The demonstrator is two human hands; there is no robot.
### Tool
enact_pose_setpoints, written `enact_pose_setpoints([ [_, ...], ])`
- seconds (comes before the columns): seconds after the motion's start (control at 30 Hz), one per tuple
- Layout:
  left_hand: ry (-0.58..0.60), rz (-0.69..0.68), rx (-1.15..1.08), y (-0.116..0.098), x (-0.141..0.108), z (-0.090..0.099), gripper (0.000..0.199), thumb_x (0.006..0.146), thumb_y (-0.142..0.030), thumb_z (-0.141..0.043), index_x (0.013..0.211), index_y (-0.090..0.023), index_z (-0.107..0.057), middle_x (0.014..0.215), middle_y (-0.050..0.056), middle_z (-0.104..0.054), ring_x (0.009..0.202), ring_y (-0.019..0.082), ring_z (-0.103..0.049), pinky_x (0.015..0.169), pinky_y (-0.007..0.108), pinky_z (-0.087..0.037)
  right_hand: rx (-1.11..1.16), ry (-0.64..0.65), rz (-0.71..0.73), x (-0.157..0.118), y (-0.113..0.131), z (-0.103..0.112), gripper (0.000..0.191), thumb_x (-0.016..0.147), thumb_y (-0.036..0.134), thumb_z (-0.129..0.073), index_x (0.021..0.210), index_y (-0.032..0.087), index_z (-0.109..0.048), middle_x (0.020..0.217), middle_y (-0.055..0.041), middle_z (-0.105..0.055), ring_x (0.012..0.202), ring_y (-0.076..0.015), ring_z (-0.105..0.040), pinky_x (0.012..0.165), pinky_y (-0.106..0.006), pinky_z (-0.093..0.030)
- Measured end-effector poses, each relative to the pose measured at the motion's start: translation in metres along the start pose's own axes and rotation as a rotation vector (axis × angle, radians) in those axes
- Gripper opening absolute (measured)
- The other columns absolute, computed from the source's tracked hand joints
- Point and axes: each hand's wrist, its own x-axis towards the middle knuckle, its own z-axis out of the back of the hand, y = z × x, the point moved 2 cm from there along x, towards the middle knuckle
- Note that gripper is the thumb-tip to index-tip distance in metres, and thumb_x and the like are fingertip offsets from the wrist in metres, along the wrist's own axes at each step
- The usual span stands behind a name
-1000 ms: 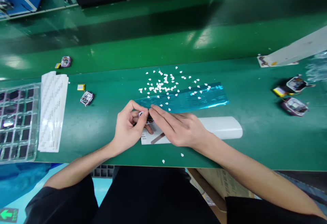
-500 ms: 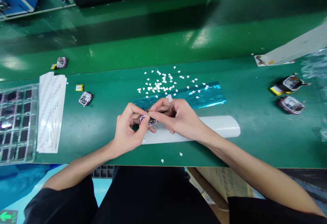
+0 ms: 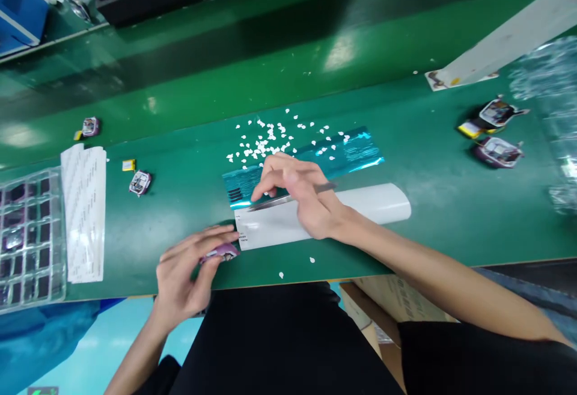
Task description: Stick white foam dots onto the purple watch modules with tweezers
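Near the table's front edge my left hand (image 3: 189, 272) grips a small purple device (image 3: 220, 254) between thumb and fingers. My right hand (image 3: 302, 193) is closed on metal tweezers (image 3: 274, 201), whose tips point left over the left end of a white sheet (image 3: 261, 231). Behind that sheet lies a strip of shiny blue film (image 3: 360, 153), partly hidden by my right hand. Many small white round stickers (image 3: 265, 142) are scattered behind and on the film. Two more white stickers (image 3: 312, 260) lie in front of the sheet.
At the left are a clear compartment tray (image 3: 56, 232), white paper strips (image 3: 92, 220) and a purple device (image 3: 140, 183) with a yellow battery (image 3: 128, 165). Two opened devices (image 3: 498, 152) sit at the right, near a white post (image 3: 500, 37) and clear plastic wrap (image 3: 559, 124).
My hands have moved apart. My left hand has carried the purple device left and towards the front edge. The tweezers in my right hand now point left over the white sheet. The view has shifted.
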Motion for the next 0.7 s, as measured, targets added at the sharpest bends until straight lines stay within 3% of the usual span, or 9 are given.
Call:
enact_pose_setpoints([
  [0.1,0.075,-0.014,0.11,0.005,-0.016,-0.015,0.03,0.091,-0.004,-0.054,0.115,-0.018,-0.064,0.12,0.011,-0.075,0.122,0.028,-0.066,0.103,0.046,-0.056,-0.095,0.106,-0.141,0.0,-0.005,-0.003,0.07,0.105,0.062,-0.027,0.08,0.017,-0.075,0.067,-0.0031,-0.066,0.065,-0.0141,-0.061,0.07,-0.03,-0.048],
  [0.23,0.099,0.037,0.191,0.01,-0.027,-0.035,0.033,0.093,-0.005,-0.051,0.122,-0.02,-0.06,0.132,0.012,-0.069,0.128,0.029,-0.063,0.104,0.048,-0.056,-0.074,0.169,-0.355,-0.001,-0.011,-0.007,0.064,0.103,0.061,-0.04,0.076,0.015,-0.075,0.065,-0.0037,-0.07,0.062,-0.0135,-0.065,0.068,-0.027,-0.051],
  [0.37,0.103,0.051,0.188,0.011,-0.028,-0.039,0.037,0.095,-0.007,-0.051,0.127,-0.025,-0.057,0.133,0.009,-0.069,0.128,0.031,-0.062,0.102,0.049,-0.059,0.02,0.181,-0.382,-0.001,-0.012,-0.01,0.06,0.102,0.059,-0.044,0.077,0.015,-0.075,0.068,-0.0051,-0.072,0.063,-0.0146,-0.068,0.066,-0.027,-0.055],
  [0.57,0.109,0.051,0.202,0.01,-0.025,-0.037,0.033,0.095,-0.004,-0.05,0.123,-0.02,-0.058,0.129,0.011,-0.071,0.128,0.026,-0.062,0.103,0.045,-0.058,0.095,0.198,-0.401,-0.002,-0.019,-0.015,0.054,0.099,0.059,-0.052,0.08,0.015,-0.076,0.069,-0.0047,-0.073,0.062,-0.0135,-0.069,0.064,-0.025,-0.057],
  [0.7,0.091,0.049,0.199,0.01,-0.025,-0.037,0.033,0.096,-0.004,-0.05,0.123,-0.019,-0.06,0.127,0.012,-0.072,0.127,0.026,-0.063,0.103,0.046,-0.057,0.285,0.196,-0.414,0.002,-0.022,-0.012,0.054,0.098,0.059,-0.053,0.079,0.013,-0.075,0.067,-0.0056,-0.073,0.057,-0.0129,-0.068,0.059,-0.025,-0.058],
])
